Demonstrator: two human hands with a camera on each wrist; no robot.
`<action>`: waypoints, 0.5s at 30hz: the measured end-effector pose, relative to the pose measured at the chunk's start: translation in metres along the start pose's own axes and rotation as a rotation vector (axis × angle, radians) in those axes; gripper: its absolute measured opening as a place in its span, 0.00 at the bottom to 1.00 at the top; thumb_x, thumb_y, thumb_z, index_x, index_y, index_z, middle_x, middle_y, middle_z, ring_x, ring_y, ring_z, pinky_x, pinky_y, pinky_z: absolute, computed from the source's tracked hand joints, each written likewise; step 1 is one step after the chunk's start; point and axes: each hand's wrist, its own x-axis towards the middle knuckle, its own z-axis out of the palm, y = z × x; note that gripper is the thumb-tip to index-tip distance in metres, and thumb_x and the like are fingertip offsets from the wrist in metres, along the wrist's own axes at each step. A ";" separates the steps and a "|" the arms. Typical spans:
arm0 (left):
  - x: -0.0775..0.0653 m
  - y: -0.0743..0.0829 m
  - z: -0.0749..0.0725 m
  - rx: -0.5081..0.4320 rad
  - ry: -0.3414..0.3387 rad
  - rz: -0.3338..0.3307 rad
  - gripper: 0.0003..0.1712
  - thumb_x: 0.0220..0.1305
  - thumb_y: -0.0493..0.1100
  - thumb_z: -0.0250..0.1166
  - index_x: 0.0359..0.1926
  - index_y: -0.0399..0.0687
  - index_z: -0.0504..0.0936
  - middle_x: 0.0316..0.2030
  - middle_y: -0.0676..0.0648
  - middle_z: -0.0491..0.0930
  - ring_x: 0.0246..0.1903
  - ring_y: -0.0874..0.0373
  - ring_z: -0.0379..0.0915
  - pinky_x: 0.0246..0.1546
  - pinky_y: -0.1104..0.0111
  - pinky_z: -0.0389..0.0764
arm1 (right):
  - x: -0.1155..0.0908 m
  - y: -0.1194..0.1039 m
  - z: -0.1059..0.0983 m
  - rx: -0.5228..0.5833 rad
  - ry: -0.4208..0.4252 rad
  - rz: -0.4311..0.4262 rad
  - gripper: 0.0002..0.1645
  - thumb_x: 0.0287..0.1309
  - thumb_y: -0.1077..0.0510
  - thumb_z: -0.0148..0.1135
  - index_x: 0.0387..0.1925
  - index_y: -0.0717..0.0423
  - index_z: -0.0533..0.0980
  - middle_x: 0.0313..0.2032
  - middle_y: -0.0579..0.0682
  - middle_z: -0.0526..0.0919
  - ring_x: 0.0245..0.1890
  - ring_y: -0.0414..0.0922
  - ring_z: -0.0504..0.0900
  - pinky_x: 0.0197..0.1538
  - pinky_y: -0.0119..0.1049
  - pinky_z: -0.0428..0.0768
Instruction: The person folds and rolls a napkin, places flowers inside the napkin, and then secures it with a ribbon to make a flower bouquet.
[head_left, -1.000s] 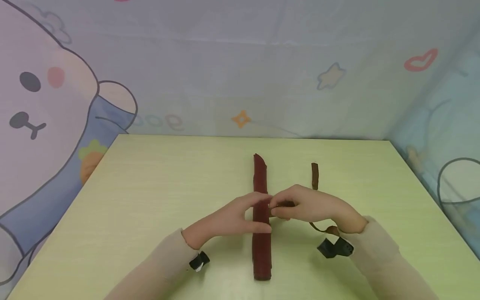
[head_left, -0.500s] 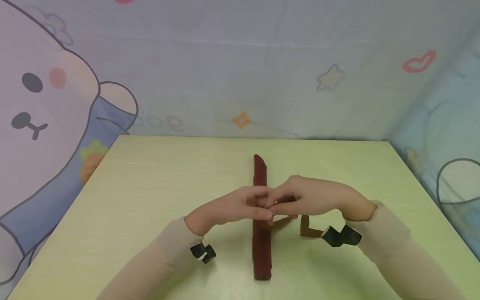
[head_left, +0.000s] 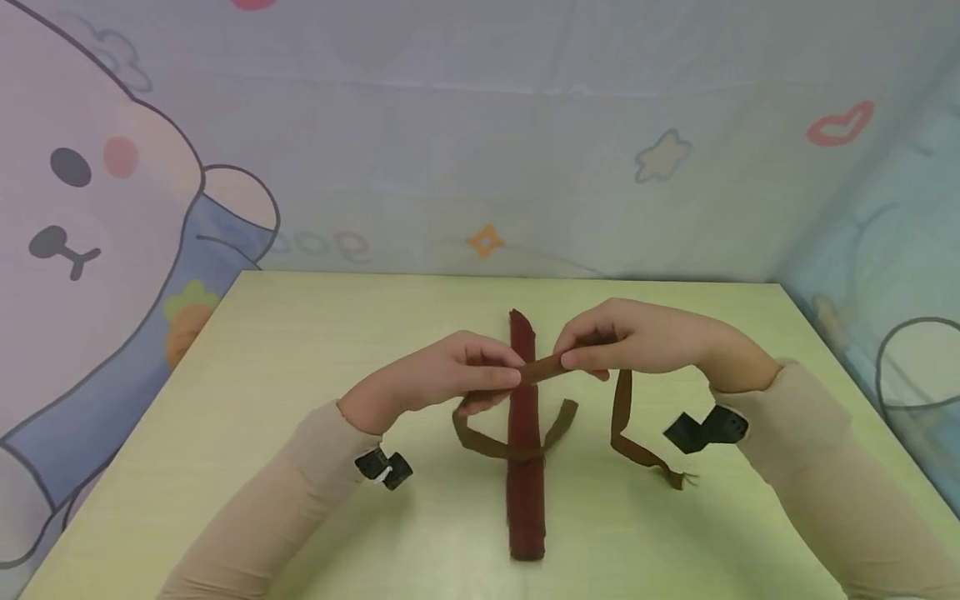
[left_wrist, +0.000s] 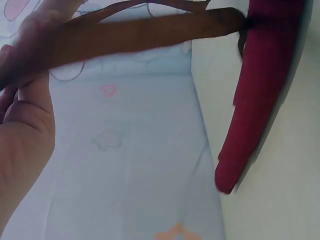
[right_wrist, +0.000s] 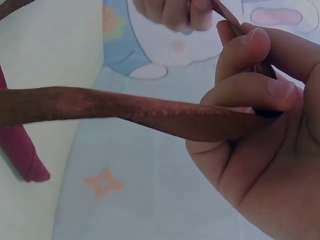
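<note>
Left hand (head_left: 438, 371) and right hand (head_left: 652, 335) both grip a flat brown fabric strap (head_left: 542, 368). A long dark-red cloth roll (head_left: 527, 508) lies below on the pale-yellow tabletop (head_left: 337, 321).

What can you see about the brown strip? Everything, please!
The brown strip looks flat and bendy, maybe cloth or leather. The left hand and right hand pinch it, with a short stretch between them above the red roll. One tail loops from the left hand across the roll; the other hangs from the right hand, bends and looks frayed at its tip.
</note>
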 end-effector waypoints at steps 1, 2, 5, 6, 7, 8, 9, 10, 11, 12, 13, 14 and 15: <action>-0.001 0.003 -0.003 0.011 0.021 -0.002 0.11 0.70 0.39 0.55 0.42 0.33 0.79 0.19 0.49 0.68 0.14 0.61 0.60 0.17 0.71 0.65 | -0.001 0.002 -0.003 -0.002 0.020 0.016 0.08 0.69 0.57 0.53 0.37 0.49 0.79 0.22 0.45 0.71 0.18 0.40 0.62 0.25 0.32 0.64; -0.002 0.005 -0.007 0.023 0.049 -0.010 0.10 0.70 0.38 0.55 0.41 0.34 0.79 0.19 0.49 0.68 0.13 0.61 0.58 0.16 0.72 0.62 | -0.002 0.004 -0.007 0.001 0.042 0.029 0.08 0.69 0.57 0.53 0.37 0.50 0.78 0.22 0.45 0.71 0.17 0.40 0.60 0.24 0.33 0.63; -0.007 0.013 -0.019 0.063 0.150 -0.038 0.09 0.70 0.39 0.56 0.37 0.38 0.79 0.19 0.51 0.67 0.13 0.61 0.53 0.17 0.72 0.56 | -0.003 0.011 -0.016 0.027 0.106 0.064 0.08 0.70 0.57 0.52 0.36 0.52 0.77 0.22 0.46 0.70 0.17 0.41 0.57 0.23 0.33 0.61; -0.009 0.015 -0.023 0.072 0.186 -0.048 0.08 0.70 0.39 0.56 0.36 0.40 0.79 0.19 0.51 0.68 0.13 0.61 0.51 0.18 0.72 0.55 | -0.003 0.014 -0.018 0.040 0.126 0.076 0.08 0.70 0.57 0.52 0.36 0.53 0.77 0.22 0.46 0.70 0.17 0.40 0.56 0.23 0.34 0.59; -0.010 0.016 -0.028 0.081 0.226 -0.055 0.08 0.70 0.39 0.57 0.35 0.41 0.79 0.19 0.51 0.68 0.14 0.61 0.50 0.18 0.72 0.54 | -0.003 0.017 -0.021 0.060 0.145 0.088 0.09 0.70 0.57 0.52 0.36 0.55 0.77 0.22 0.47 0.70 0.17 0.40 0.56 0.23 0.34 0.59; -0.012 0.018 -0.032 0.086 0.266 -0.063 0.08 0.70 0.39 0.57 0.34 0.42 0.79 0.20 0.51 0.68 0.14 0.61 0.49 0.19 0.72 0.54 | -0.002 0.019 -0.023 0.083 0.163 0.099 0.09 0.70 0.58 0.52 0.37 0.57 0.76 0.22 0.47 0.71 0.16 0.40 0.55 0.23 0.34 0.59; -0.013 0.018 -0.037 0.093 0.303 -0.070 0.08 0.70 0.39 0.57 0.34 0.42 0.79 0.20 0.51 0.68 0.14 0.61 0.48 0.19 0.72 0.54 | -0.001 0.022 -0.025 0.102 0.179 0.115 0.09 0.70 0.58 0.52 0.38 0.58 0.76 0.22 0.47 0.71 0.16 0.40 0.55 0.23 0.34 0.59; -0.014 0.018 -0.042 0.098 0.339 -0.079 0.08 0.70 0.39 0.57 0.34 0.43 0.79 0.20 0.51 0.69 0.14 0.62 0.48 0.19 0.72 0.54 | -0.001 0.025 -0.027 0.123 0.195 0.130 0.10 0.70 0.58 0.51 0.39 0.60 0.76 0.23 0.47 0.71 0.16 0.40 0.55 0.24 0.34 0.60; -0.015 0.018 -0.046 0.107 0.371 -0.085 0.08 0.70 0.40 0.57 0.34 0.43 0.79 0.21 0.51 0.69 0.15 0.62 0.48 0.20 0.72 0.54 | 0.000 0.028 -0.028 0.146 0.215 0.149 0.11 0.70 0.58 0.52 0.41 0.61 0.76 0.23 0.47 0.72 0.17 0.40 0.56 0.25 0.34 0.60; -0.015 0.017 -0.051 0.123 0.400 -0.093 0.08 0.70 0.40 0.57 0.34 0.42 0.78 0.21 0.52 0.69 0.15 0.62 0.48 0.20 0.72 0.54 | 0.000 0.032 -0.030 0.167 0.235 0.166 0.12 0.70 0.57 0.52 0.43 0.62 0.75 0.24 0.47 0.72 0.17 0.40 0.57 0.25 0.33 0.61; -0.015 0.016 -0.055 0.146 0.429 -0.103 0.08 0.70 0.41 0.57 0.35 0.42 0.78 0.21 0.52 0.69 0.14 0.62 0.48 0.20 0.72 0.55 | 0.001 0.035 -0.031 0.182 0.255 0.180 0.13 0.70 0.57 0.51 0.45 0.64 0.75 0.25 0.47 0.73 0.18 0.39 0.58 0.26 0.33 0.62; -0.014 0.014 -0.059 0.164 0.454 -0.115 0.09 0.70 0.42 0.57 0.36 0.42 0.78 0.21 0.52 0.69 0.14 0.62 0.48 0.20 0.72 0.55 | 0.001 0.039 -0.032 0.189 0.277 0.192 0.14 0.70 0.57 0.51 0.47 0.64 0.75 0.25 0.47 0.73 0.19 0.39 0.60 0.27 0.33 0.63; -0.013 0.011 -0.064 0.183 0.476 -0.128 0.09 0.70 0.43 0.57 0.37 0.41 0.78 0.21 0.52 0.69 0.14 0.62 0.48 0.21 0.71 0.55 | 0.002 0.043 -0.033 0.195 0.301 0.205 0.15 0.70 0.57 0.51 0.49 0.64 0.74 0.26 0.47 0.74 0.20 0.40 0.61 0.28 0.33 0.64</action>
